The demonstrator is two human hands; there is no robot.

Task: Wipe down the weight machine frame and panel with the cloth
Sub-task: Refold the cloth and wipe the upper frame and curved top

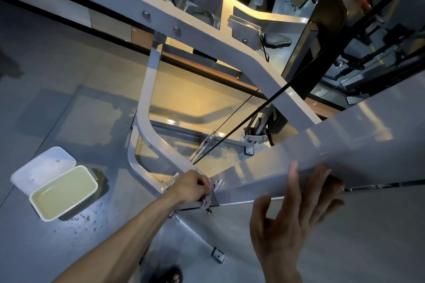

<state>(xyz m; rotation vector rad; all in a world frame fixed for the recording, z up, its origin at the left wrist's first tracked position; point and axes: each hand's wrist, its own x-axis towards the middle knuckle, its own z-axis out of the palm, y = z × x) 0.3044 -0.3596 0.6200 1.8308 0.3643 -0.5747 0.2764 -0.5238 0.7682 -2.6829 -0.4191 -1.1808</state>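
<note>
The left hand [192, 187] clutches the limp, bunched cloth [208, 200] against the rigid frame [151, 142], while the right hand [296, 211] rests flat-fingered on the slick panel [345, 156].

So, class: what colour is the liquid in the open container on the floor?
Pale yellow-green liquid in a white container; head view.

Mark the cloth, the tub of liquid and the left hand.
cloth [208, 200]: head view, bunched fold below the knuckles.
tub [36, 208]: head view, near rim.
left hand [189, 187]: head view, back of hand.
</note>
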